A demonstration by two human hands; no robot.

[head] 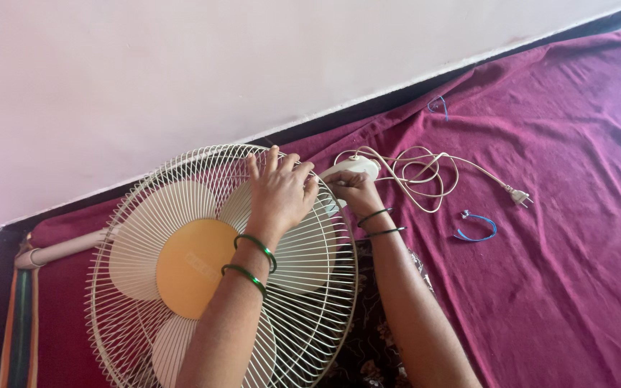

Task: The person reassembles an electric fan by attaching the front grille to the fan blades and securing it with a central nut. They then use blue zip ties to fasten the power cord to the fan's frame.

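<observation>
I see the left hand (279,190) lying flat on the wire fan guard (310,287), fingers spread wide and gripping nothing. The right hand (350,185) has its fingers curled around the white motor housing (353,167) just behind the guard's top edge. The fan lies on a dark red cloth (562,215), with its coiled cord (425,172) and plug (519,195) nearby.

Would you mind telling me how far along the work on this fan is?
Already unplugged: the plug lies loose on the maroon cloth, its cord coiled. In hand: the left hand presses the front grille at its upper rim while the right hand holds the white motor housing behind. Left: the grille is still on, blades enclosed.
</observation>
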